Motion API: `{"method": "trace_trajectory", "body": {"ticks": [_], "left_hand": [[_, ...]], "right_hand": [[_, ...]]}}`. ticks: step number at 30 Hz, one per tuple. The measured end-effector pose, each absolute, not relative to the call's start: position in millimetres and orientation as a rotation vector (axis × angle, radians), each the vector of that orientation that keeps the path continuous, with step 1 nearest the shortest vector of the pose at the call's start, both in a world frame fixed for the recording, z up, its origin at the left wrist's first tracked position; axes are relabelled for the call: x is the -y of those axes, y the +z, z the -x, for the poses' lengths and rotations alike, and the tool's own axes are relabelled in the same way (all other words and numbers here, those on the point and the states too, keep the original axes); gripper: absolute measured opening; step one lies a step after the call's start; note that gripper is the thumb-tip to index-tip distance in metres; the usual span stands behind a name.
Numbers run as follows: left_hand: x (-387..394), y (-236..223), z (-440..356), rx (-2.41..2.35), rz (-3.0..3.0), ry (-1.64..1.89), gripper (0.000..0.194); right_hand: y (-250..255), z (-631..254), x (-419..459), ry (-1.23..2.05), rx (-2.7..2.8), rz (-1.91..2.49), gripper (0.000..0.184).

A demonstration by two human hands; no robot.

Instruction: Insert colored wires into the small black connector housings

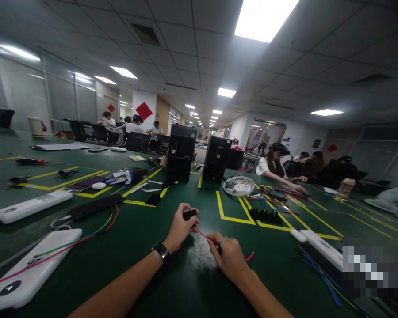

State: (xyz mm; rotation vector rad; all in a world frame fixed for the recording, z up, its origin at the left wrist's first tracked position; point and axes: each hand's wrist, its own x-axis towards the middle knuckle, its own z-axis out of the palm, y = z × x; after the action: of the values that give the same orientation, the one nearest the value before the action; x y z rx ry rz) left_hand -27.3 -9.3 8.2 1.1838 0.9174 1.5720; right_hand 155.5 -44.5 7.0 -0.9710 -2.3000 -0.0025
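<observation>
Over the near middle of the table, my left hand [182, 225] is closed around a small black block [189, 214], whose exact kind I cannot make out. A red wire [201, 231] runs from beside that block to my right hand [228, 254], which pinches it between thumb and fingers. The wire's other end [250, 256] sticks out past the right side of that hand. Whether the wire sits inside the block is hidden by my left fingers. A dark watch is on my left wrist, and a ring is on my right hand.
Two black computer towers [181, 152] stand ahead on the green table [159, 274]. To the right are a white basket [239, 186], black pieces [265, 216] and tangled wires [281, 194]. White power banks [33, 274] and a screwdriver [36, 161] lie left. A co-worker [275, 165] sits at right.
</observation>
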Motion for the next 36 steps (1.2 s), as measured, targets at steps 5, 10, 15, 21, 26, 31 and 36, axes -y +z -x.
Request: {"method": "trace_trajectory", "body": {"ticks": [5,10,15,21,26,31,36], "left_hand": [[11.0,12.9,25.7,-0.859,-1.168,1.57,0.037],[13.3,18.2,26.0,-0.781,-1.147,1.583,0.042],[10.2,17.9,35.7,-0.906,-1.426,1.584,0.035],[12.0,23.0,36.0,-0.945,-1.508,1.595,0.032],[20.4,26.6,29.2,-0.795,-1.192,1.576,0.041],[17.7,19.8,31.4,-0.875,-1.2,1.539,0.05],[22.4,24.0,22.7,-0.856,-1.156,1.486,0.065]], "right_hand": [[8.4,-155.0,47.9,0.062,2.262,0.942,0.017],[0.7,-146.6,51.7,0.106,2.35,0.974,0.018],[9.6,-146.7,55.1,0.139,2.292,0.951,0.021],[15.3,-146.9,59.6,0.236,2.218,0.939,0.021],[14.8,-142.4,63.2,0.312,2.307,1.093,0.018],[16.8,-140.5,64.2,0.366,2.329,1.14,0.021],[18.7,-137.1,63.9,0.393,2.281,1.201,0.023]]}}
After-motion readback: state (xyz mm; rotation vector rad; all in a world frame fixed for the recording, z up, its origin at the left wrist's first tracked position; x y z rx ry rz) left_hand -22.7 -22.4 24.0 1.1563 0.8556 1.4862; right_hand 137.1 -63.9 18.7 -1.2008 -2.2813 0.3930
